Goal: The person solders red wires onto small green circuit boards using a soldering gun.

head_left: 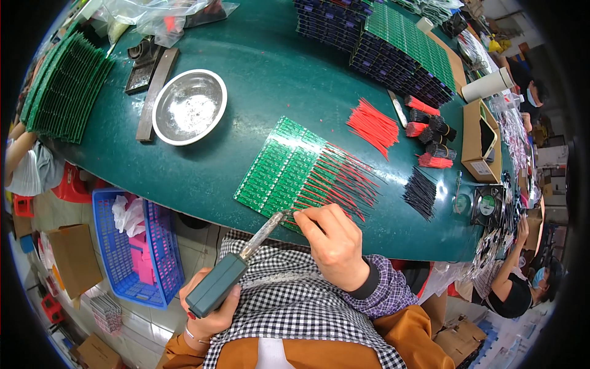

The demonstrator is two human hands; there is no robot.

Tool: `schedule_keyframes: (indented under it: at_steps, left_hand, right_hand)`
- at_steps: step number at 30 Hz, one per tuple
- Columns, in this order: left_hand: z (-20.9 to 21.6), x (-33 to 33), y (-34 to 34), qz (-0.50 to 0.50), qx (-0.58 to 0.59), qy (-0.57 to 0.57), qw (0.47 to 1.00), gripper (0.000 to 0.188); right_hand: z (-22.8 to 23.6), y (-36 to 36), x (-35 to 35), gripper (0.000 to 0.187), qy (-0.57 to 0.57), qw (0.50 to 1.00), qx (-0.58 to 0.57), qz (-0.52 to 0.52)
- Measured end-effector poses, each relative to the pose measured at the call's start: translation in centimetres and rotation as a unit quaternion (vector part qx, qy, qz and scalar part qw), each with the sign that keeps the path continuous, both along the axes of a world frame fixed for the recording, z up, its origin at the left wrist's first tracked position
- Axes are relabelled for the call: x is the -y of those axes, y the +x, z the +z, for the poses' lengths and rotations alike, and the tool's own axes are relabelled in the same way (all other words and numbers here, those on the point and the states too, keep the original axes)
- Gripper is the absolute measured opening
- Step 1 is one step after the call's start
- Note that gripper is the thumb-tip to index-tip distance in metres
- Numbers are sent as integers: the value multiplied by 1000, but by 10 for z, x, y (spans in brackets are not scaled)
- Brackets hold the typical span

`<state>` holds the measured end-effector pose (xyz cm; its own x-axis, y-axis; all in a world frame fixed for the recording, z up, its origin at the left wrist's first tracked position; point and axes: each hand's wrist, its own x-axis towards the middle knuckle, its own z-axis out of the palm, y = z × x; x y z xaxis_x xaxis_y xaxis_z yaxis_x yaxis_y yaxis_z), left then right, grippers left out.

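Steel bowl [189,106] on the green table [270,67], holding only pale residue. Blue plastic basket [136,249] on the floor, left of the lap: pink parts and a white bag inside. Open cardboard box [480,142] at table's right, contents unclear.

Soldering iron [236,264]: dark teal-grey grip, metal shaft. Long axis runs lower left to upper right, tip pointing at the near edge of the green circuit board panel [284,167]. Left hand [208,310] wrapped closed round the grip, over the lap. Right hand [332,243] pinched on something thin at the panel's near edge; can't make out what. Red and black wires [344,181] fan rightward off the boards.
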<state>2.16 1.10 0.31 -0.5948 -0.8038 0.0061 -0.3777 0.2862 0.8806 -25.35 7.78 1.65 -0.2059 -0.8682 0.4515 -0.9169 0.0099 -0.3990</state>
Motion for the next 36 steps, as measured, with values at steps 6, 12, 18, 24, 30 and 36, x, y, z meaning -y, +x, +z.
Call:
schedule_keyframes:
  at_steps: [6, 12, 18, 24, 30, 36]
  left_hand:
    - [-1, -2, 5, 15, -5, -29, 999, 26]
    - [-2, -3, 9, 6, 12, -39, 999, 26]
    - [-4, -8, 14, 24, 11, -2, 1000, 27]
    - [-6, -11, 18, 34, 15, 32, 999, 27]
    - [-3, -10, 14, 25, 16, 32, 999, 26]
    - [0, -7, 9, 13, 5, 18, 1000, 25]
  right_hand:
    - [0, -1, -4, 33, 14, 1000, -6, 4]
    - [-2, -1, -5, 34, 24, 1000, -5, 14]
    - [-6, 0, -9, 36, -14, 1000, 1, 16]
    - [-8, 3, -11, 37, -16, 999, 7, 30]
    - [-8, 4, -11, 37, -1, 999, -1, 32]
    - [-8, 4, -10, 37, 5, 999, -8, 32]
